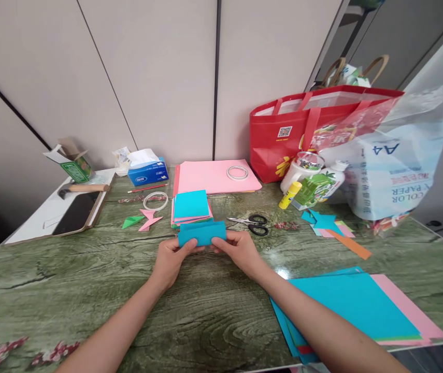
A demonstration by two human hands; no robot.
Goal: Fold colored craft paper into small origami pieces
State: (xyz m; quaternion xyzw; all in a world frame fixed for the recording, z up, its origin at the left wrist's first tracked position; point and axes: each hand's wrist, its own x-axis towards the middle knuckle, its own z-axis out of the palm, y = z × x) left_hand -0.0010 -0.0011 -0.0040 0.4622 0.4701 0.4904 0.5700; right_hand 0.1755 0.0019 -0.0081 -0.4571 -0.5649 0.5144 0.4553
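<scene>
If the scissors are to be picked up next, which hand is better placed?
Probably the right hand: the scissors lie just beyond it, handles toward the right. The left hand is farther. Both hands hold the blue paper, so the right would first need to let go.

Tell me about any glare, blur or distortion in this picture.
Head view: bright glare on the table, just right of the right hand; head view: wall seams slant at left, probably wide-angle distortion; head view: the held blue paper has distinct edges, no heavy blur.
</scene>
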